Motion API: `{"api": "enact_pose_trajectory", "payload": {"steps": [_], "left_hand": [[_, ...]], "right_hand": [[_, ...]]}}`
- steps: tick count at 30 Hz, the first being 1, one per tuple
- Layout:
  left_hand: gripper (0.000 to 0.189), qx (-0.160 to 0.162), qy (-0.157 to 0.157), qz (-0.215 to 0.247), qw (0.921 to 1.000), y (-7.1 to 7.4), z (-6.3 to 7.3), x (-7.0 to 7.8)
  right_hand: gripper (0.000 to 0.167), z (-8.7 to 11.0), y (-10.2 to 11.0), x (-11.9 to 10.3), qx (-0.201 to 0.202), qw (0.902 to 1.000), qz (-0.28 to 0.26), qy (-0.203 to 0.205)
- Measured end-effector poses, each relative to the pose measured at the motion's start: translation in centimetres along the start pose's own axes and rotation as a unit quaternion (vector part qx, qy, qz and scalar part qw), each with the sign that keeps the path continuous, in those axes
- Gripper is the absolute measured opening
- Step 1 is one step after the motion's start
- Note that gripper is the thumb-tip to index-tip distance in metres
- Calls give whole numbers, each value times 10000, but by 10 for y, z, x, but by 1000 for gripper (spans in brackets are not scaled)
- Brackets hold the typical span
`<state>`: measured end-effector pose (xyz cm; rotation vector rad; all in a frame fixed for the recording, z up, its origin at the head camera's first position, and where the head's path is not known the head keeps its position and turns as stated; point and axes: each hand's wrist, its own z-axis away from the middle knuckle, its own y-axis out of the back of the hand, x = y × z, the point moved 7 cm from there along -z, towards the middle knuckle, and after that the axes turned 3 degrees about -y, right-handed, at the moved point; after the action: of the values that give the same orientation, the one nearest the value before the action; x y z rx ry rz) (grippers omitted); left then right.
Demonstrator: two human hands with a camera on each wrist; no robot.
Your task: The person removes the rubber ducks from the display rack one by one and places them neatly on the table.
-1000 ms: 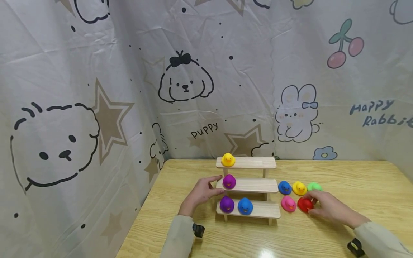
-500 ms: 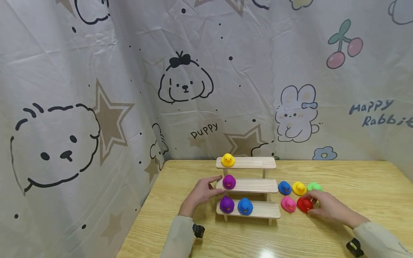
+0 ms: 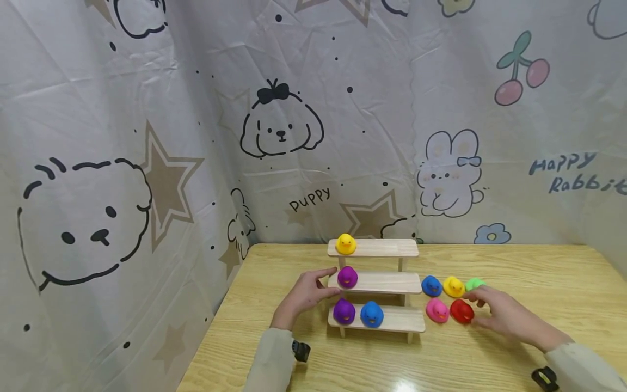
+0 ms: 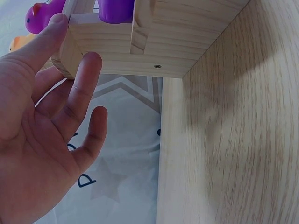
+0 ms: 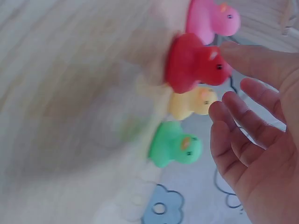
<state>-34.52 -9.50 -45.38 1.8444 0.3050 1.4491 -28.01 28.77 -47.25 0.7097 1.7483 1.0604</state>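
Note:
My left hand (image 3: 306, 294) holds the left end of the middle board of a three-step wooden display stand (image 3: 387, 282), thumb at the front edge and index finger at the back. A magenta rubber duck (image 3: 348, 277) sits on that board close by the fingers. My right hand (image 3: 506, 316) is beside a red rubber duck (image 3: 462, 311) on the table, fingers spread and loosely bent. In the right wrist view, a gap shows between most fingers and the red duck (image 5: 194, 65), while the thumb tip overlaps its head.
A yellow duck (image 3: 346, 244) is on the top board; a purple duck (image 3: 344, 312) and a blue duck (image 3: 372, 314) share the bottom one. Around the red duck stand pink (image 3: 437, 310), blue (image 3: 432, 286), yellow (image 3: 454, 287) and green (image 3: 475, 284) ducks. A printed curtain (image 3: 372, 136) hangs behind.
My right hand has let go of the red duck and drawn slightly back to the right, its fingers spreading. The duck stays in place, and my left hand has not moved.

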Motion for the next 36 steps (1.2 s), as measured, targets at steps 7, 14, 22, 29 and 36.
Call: {"api": "enact_pose_trajectory", "payload": {"steps": [7,14,22,29,36], "left_hand": [[58,17,-45,13,10000,-1,-2,-1],[58,24,-78,22,10000,-1,-2,-2],[57,39,-99,61,9999,-1,-2,-2],[58,21,-90,50,9999,0,-1,0],[58,-25,-37,43,10000,-1,-1,-3]], "right_hand": [[42,-1,11,-26,60,9996,228,167],[38,-1,17,-51,185,9985,233,461],[33,-1,13,-74,173,9965,58,811],[32,-4,12,-95,168,9949,65,995],[35,-7,3,-113,553,9822,0,1796]]}}
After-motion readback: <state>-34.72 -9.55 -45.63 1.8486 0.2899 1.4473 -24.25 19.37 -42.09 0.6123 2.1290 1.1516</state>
